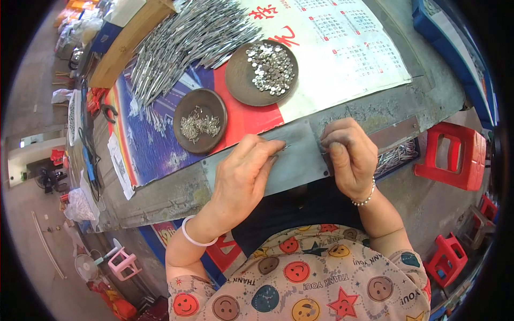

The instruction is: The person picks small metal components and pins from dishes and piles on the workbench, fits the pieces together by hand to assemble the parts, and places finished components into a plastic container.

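A: Where do the person's hands sit?

B: Both rest on a grey metal plate (297,160) fixed at the near edge of the workbench (176,192). The left hand (243,171) pinches a thin metal pin (284,145) between thumb and fingertips, its tip aimed toward the right hand (348,155). The right hand is curled shut with its fingertips pressed to the plate; whether it grips a small part under them cannot be told.

A: What lies around them?

B: Behind the left hand, toward the middle of the bench, a small brown dish (199,127) holds a thin scatter of little metal pieces. Beside it, farther back, a larger brown dish (261,72) carries a heap of small shiny discs. A big pile of long metal rods (187,37) fills the far left corner.

A: How far along does the work look?

B: Judging by the stock, well short of done: the rod pile is large and the disc dish well filled. A tray (399,155) below the bench's right end holds some metal pieces, perhaps finished ones.
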`<control>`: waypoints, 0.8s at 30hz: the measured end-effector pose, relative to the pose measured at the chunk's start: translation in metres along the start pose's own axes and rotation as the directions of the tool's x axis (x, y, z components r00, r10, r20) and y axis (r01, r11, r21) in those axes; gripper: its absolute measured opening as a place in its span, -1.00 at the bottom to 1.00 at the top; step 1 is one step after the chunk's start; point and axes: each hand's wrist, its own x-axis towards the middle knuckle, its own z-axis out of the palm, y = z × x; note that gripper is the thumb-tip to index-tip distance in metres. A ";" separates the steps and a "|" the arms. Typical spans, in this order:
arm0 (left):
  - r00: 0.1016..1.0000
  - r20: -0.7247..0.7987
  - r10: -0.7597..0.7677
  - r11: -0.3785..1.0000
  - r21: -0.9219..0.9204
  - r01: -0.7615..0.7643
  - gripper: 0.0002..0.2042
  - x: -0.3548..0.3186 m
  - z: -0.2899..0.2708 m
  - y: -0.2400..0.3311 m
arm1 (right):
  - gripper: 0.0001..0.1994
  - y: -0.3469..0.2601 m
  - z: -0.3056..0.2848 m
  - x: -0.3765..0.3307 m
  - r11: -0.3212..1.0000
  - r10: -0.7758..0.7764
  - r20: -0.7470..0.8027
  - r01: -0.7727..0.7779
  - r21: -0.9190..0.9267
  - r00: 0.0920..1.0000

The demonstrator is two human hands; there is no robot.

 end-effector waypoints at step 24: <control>0.974 0.207 0.093 0.916 0.365 -0.165 -0.69 -0.018 -0.033 -0.038 | -0.88 0.001 0.003 0.001 0.998 0.021 0.006 -0.021 -0.061 1.000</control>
